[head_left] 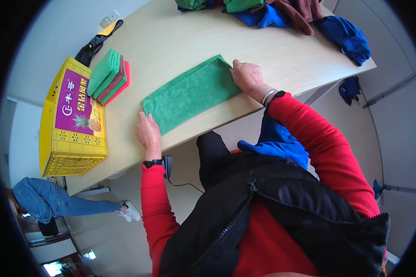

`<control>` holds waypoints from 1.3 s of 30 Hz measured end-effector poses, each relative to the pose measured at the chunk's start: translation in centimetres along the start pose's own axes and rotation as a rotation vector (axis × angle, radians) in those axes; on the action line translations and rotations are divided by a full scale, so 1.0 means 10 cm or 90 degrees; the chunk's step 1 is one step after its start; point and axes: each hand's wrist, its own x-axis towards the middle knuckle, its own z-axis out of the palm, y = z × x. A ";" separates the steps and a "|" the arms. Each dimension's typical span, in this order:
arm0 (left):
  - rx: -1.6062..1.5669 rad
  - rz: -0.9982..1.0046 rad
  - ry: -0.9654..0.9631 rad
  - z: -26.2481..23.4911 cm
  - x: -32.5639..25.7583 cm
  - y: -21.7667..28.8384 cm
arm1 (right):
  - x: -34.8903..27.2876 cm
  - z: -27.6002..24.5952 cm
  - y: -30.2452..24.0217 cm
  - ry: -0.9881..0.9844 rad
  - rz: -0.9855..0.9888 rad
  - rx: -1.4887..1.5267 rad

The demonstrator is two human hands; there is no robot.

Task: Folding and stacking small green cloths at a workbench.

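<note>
Flat on the counter, near its front edge, lies a green cloth, folded into a long strip and set at a slant. Both ends are held: the left hand pinches the left end between thumb and fingers, while the right hand grips the right end. Beyond the left hand, a neat stack of folded cloths stands beside a yellow crate; loose cloths lie heaped along the far side.
</note>
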 end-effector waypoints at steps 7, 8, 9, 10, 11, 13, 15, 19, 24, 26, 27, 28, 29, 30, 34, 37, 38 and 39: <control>0.028 -0.038 -0.045 -0.40 -0.05 0.08 | -0.05 -0.17 -0.12 0.029 -0.047 0.026; 0.031 -0.040 -0.040 -0.42 -0.06 0.08 | -0.09 -0.18 -0.25 0.043 -0.122 0.028; -0.006 0.051 -0.004 -0.46 -0.02 0.11 | -0.10 -0.23 -0.42 0.063 -0.202 0.028; -0.046 0.145 0.024 -0.47 -0.03 0.17 | -0.16 -0.23 -0.54 0.077 -0.275 0.025; -0.087 0.240 0.051 -0.47 -0.05 0.22 | -0.20 -0.22 -0.70 0.011 -0.301 0.039; -0.101 0.313 -0.010 -0.30 -0.01 0.33 | -0.28 -0.10 -0.99 -0.038 -0.329 0.050; -0.113 0.394 -0.071 -0.17 0.13 0.37 | -0.36 0.22 -1.07 -0.018 -0.335 0.014; -0.020 0.302 -0.222 0.07 0.08 0.18 | -0.22 0.25 -0.85 -0.099 -0.275 -0.058; -0.053 0.175 -0.220 0.12 0.27 -0.04 | 0.13 0.17 -0.31 -0.075 -0.190 -0.041; -0.064 0.161 -0.201 0.19 0.15 -0.11 | 0.03 0.17 -0.22 -0.098 -0.147 -0.023; -0.062 0.158 -0.199 0.19 0.14 -0.13 | 0.00 0.14 -0.23 -0.097 -0.150 -0.021; -0.071 0.129 -0.184 0.19 0.12 -0.15 | -0.02 0.11 -0.26 -0.099 -0.123 -0.057; -0.080 0.100 -0.168 0.19 0.10 -0.17 | -0.04 0.08 -0.29 -0.101 -0.097 -0.091; -0.088 0.071 -0.153 0.17 0.08 -0.21 | -0.05 0.07 -0.33 -0.103 -0.070 -0.125; -0.085 -0.046 -0.107 0.03 -0.05 -0.31 | -0.30 0.07 -0.77 -0.034 -0.234 -0.087; -0.070 -0.055 -0.067 0.00 -0.08 -0.15 | -0.49 0.17 -0.95 -0.087 -0.249 -0.061; -0.064 -0.058 -0.046 0.00 -0.07 -0.10 | -0.54 0.21 -0.98 -0.112 -0.256 -0.050; -0.059 -0.061 -0.050 0.01 -0.04 -0.10 | -0.56 0.23 -0.99 -0.117 -0.258 -0.045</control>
